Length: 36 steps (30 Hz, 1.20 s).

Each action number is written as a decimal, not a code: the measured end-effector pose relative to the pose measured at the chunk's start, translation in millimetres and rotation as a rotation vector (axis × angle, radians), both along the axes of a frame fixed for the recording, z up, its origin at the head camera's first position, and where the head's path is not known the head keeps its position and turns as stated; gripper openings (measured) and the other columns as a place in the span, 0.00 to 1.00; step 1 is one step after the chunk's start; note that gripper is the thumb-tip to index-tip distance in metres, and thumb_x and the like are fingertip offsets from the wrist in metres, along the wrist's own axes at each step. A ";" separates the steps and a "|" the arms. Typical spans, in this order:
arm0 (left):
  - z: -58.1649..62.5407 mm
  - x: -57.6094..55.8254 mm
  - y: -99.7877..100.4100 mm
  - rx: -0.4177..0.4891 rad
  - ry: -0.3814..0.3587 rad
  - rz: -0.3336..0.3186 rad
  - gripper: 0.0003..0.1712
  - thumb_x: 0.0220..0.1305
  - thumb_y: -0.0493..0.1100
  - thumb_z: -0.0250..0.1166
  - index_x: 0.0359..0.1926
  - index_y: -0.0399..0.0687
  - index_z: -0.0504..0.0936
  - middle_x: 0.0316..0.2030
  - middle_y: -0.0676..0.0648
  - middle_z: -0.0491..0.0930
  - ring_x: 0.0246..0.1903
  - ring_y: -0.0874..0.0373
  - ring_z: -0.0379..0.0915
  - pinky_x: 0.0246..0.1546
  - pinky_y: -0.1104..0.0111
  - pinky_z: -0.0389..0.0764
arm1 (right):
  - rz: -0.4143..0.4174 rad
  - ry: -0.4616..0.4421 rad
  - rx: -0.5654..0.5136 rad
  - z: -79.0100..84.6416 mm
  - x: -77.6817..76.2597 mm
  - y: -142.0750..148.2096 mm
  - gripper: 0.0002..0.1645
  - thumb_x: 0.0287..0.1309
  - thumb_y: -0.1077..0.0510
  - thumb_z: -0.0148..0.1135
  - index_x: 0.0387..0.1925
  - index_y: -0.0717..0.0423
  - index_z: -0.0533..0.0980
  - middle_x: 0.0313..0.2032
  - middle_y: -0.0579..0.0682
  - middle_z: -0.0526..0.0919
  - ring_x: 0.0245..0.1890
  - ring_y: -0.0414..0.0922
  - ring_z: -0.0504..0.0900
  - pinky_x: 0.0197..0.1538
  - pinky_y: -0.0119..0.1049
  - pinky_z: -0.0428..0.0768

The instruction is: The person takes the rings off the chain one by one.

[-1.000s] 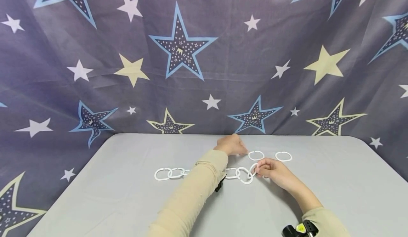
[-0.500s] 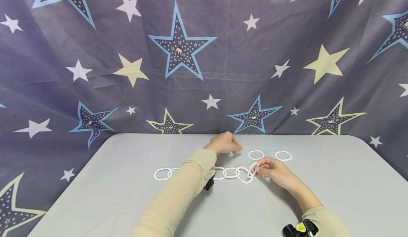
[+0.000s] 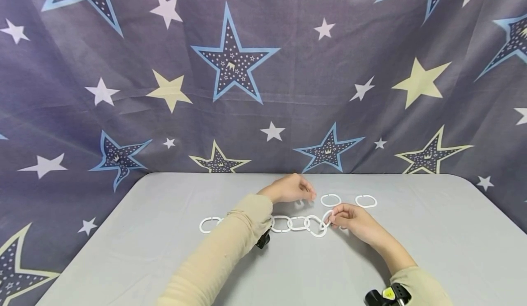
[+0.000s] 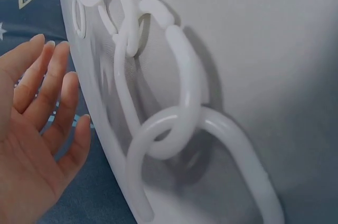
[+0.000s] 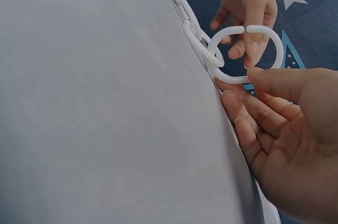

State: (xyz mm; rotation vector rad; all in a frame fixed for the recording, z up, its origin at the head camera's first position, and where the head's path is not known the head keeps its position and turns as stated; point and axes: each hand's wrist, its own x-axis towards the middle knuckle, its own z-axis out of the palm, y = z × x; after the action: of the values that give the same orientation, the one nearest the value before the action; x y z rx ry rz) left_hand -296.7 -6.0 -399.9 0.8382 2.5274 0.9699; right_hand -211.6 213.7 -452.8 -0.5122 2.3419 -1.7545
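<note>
A chain of white plastic C-shaped links (image 3: 281,224) lies across the table, partly hidden behind the left forearm. My right hand (image 3: 354,221) pinches the chain's right end link (image 5: 280,49) between thumb and fingers. That link is raised on edge, its small gap facing up in the right wrist view. Above the chain hovers my left hand (image 3: 290,189), fingers loosely bent and holding nothing; the left wrist view shows the same hand (image 4: 42,123) with fingers spread. Small white pieces (image 3: 299,203) show under it, mostly hidden.
Two loose white links lie behind the right hand: a nearer link (image 3: 330,200) and a farther-right link (image 3: 366,201). The grey table (image 3: 123,260) ends at a star-patterned curtain (image 3: 247,127). Black wrist cameras (image 3: 387,296) sit on both forearms.
My left hand has drawn back leftward from beside the nearer loose link, uncovering more of the chain's middle. My right hand keeps its pinch on the end link without moving.
</note>
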 end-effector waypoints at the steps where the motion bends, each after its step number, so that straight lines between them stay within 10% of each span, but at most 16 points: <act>1: 0.1 0.5 -0.5 0.010 -0.007 -0.009 0.08 0.64 0.40 0.67 0.42 0.43 0.88 0.31 0.51 0.86 0.36 0.46 0.83 0.30 0.76 0.74 | -0.001 -0.001 0.000 0.1 0.2 -0.1 0.13 0.63 0.67 0.58 0.43 0.77 0.71 0.36 0.59 0.85 0.32 0.39 0.81 0.38 0.31 0.76; 12: -8.4 1.1 -4.8 0.037 -0.084 -0.097 0.10 0.66 0.38 0.66 0.44 0.37 0.86 0.35 0.46 0.86 0.36 0.50 0.81 0.39 0.66 0.81 | 0.001 0.000 0.004 1.1 0.2 -0.4 0.13 0.64 0.67 0.57 0.43 0.78 0.71 0.36 0.61 0.84 0.33 0.39 0.81 0.38 0.31 0.76; 36: -17.6 8.3 2.6 -0.040 -0.127 -0.172 0.08 0.56 0.36 0.74 0.38 0.40 0.88 0.27 0.54 0.84 0.26 0.68 0.74 0.33 0.77 0.74 | -0.025 -0.010 0.035 1.3 1.4 -0.2 0.14 0.63 0.65 0.58 0.44 0.76 0.72 0.36 0.59 0.85 0.33 0.40 0.81 0.37 0.32 0.74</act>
State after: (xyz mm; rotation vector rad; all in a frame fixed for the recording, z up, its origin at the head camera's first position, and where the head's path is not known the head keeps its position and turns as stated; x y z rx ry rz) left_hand -288.4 -3.4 -417.5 0.9335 2.3171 0.8848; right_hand -210.1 213.4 -451.5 -0.4695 2.3773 -1.7193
